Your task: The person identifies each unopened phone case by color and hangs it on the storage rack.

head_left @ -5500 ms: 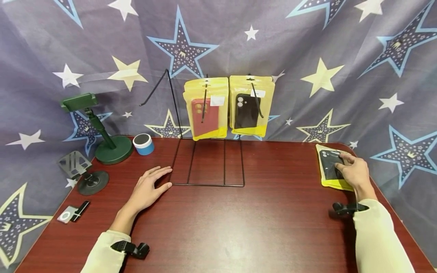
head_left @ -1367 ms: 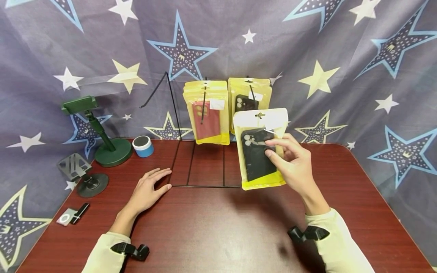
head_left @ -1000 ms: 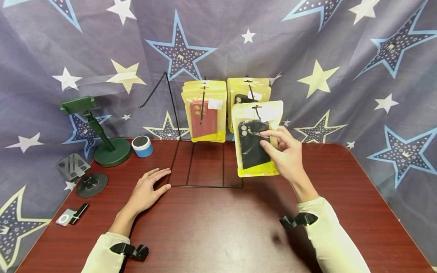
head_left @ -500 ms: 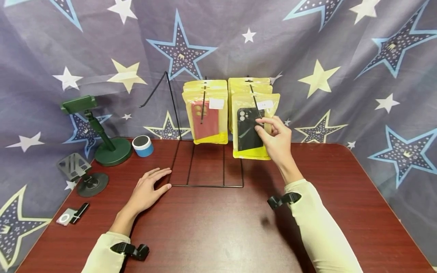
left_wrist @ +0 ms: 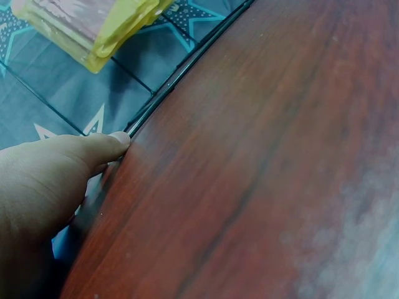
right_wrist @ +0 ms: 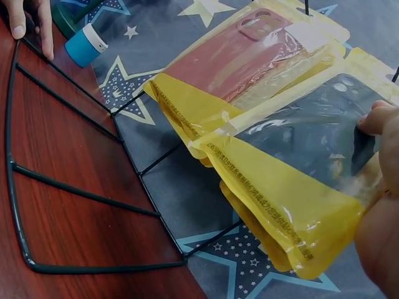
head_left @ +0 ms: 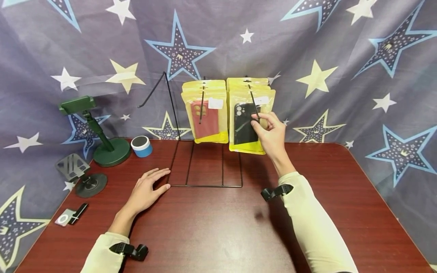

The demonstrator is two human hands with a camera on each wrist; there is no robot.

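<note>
My right hand (head_left: 272, 135) pinches the right edge of a yellow bag with a black phone case (head_left: 244, 129) in it. The bag hangs on the right prong of a black wire display rack (head_left: 205, 185), in front of other yellow bags. In the right wrist view the thumb lies on the clear front over the case. On the prong beside it hang yellow bags, the front one with a red phone case (head_left: 209, 123). My left hand (head_left: 145, 191) lies on the table, its straight fingers touching the left front corner of the rack base; the thumb (left_wrist: 112, 144) rests by the wire.
A third prong (head_left: 151, 90) at the left bears nothing. Left on the table (head_left: 205, 227) stand a green phone stand (head_left: 110, 149), a blue and white jar (head_left: 142, 146), a grey stand (head_left: 90, 184) and a small white-and-black item (head_left: 68, 217). A starry cloth (head_left: 273, 45) hangs behind.
My right hand has brought the bagged black phone case from the table's right side to the rack, and slid it back along the right prong. The left hand has stayed put.
</note>
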